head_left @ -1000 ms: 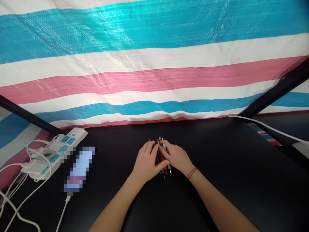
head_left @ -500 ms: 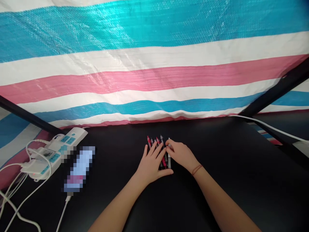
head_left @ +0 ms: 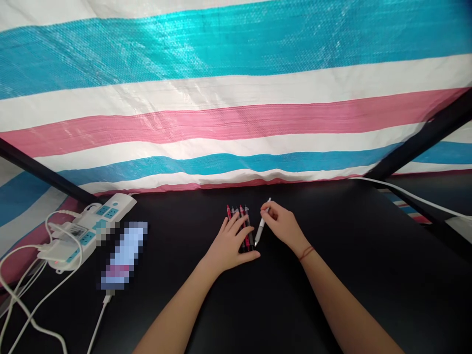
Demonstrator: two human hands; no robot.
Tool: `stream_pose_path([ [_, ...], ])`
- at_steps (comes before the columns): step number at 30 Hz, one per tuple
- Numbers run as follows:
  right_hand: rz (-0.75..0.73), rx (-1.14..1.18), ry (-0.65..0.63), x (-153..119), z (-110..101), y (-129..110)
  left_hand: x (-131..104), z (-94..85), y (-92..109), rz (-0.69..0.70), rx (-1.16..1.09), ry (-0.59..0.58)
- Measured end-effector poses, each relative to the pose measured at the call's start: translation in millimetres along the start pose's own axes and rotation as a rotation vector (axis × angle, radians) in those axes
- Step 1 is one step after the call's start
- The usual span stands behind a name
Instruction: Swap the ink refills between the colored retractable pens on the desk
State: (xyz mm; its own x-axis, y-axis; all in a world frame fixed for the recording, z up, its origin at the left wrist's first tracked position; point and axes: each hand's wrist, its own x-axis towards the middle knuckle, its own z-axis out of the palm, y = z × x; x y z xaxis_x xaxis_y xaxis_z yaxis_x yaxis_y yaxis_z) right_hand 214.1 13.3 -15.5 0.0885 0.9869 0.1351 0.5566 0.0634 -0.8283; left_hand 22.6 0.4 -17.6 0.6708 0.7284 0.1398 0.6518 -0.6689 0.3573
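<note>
Several red, grey and black pens [head_left: 247, 240] lie side by side on the black table [head_left: 280, 305]. Over them rests my left hand [head_left: 230, 246], its fingers spread and its thumb below their lower ends. To the right, my right hand [head_left: 280, 221] pinches a white and grey pen [head_left: 260, 230] near its upper end. This pen slants, with its tip low and close to the lower right of the row. My left hand's fingers hide part of the row.
At the left are a white power strip [head_left: 115, 206] with plugs and cables, and a blurred phone [head_left: 125, 253] on a white cable. A striped sheet [head_left: 236, 118] hangs behind the table. Black bars slope at both sides, and another white cable [head_left: 416, 196] runs at the right.
My right hand has moved slightly right with the white and grey pen, which now slants apart from the row instead of lying alongside it. My left hand stays spread over the other pens.
</note>
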Motion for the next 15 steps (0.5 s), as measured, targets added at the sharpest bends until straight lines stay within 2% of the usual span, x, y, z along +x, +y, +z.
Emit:
stream_pose_path([
  [3, 0.031, 0.255, 0.109, -1.4, 1.8, -5.5, 2.1, -0.9, 1.8, -0.033, -0.025, 0.169],
  [8, 0.055, 0.561, 0.107, -8.5, 9.4, -22.0, 2.5, -1.5, 2.0, -0.116, -0.158, 0.369],
  [12, 0.135, 0.552, 0.099, -6.4, 7.1, -20.6, 1.5, -5.6, -3.2, -0.159, -0.217, 0.483],
  [15, 0.184, 0.465, 0.030, -2.7, 1.4, -14.4, 1.5, -8.3, -8.5, -0.167, -0.243, 0.556],
])
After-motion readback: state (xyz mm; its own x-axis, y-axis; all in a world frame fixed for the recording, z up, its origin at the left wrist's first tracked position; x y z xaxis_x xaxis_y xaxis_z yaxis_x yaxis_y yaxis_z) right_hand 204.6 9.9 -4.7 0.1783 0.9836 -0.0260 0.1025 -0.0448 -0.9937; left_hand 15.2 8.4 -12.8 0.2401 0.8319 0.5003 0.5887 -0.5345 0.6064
